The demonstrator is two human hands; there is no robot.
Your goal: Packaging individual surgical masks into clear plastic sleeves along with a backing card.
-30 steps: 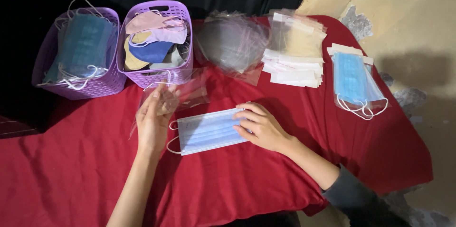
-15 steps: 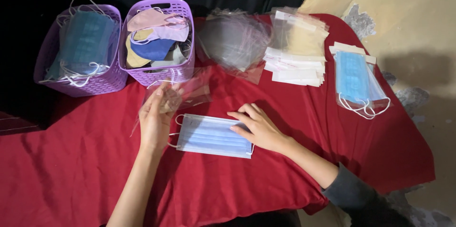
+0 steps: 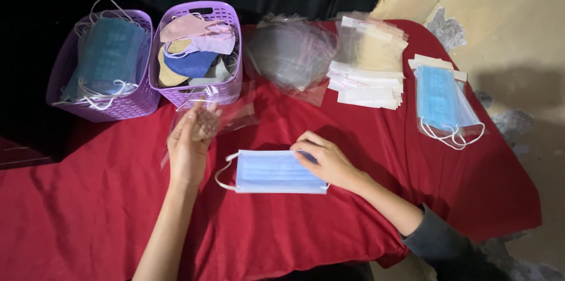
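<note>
A light blue pleated face mask (image 3: 268, 171) with white ear loops lies flat on the red cloth (image 3: 106, 210). My right hand (image 3: 325, 160) rests on its right end, fingers pressing it down. My left hand (image 3: 189, 143) is raised just left of the mask and holds a clear plastic sleeve (image 3: 232, 110) that stands up in front of the baskets.
Two purple baskets sit at the back left: one (image 3: 123, 104) with teal masks, one (image 3: 226, 90) with mixed coloured masks. Clear sleeves (image 3: 291, 51) are heaped at the back centre, white packets (image 3: 368, 84) beside them, bagged blue masks (image 3: 441, 101) at right.
My right hand has slid the blue mask to the right and laid it straighter on the cloth. My left hand stays raised with the clear sleeve.
</note>
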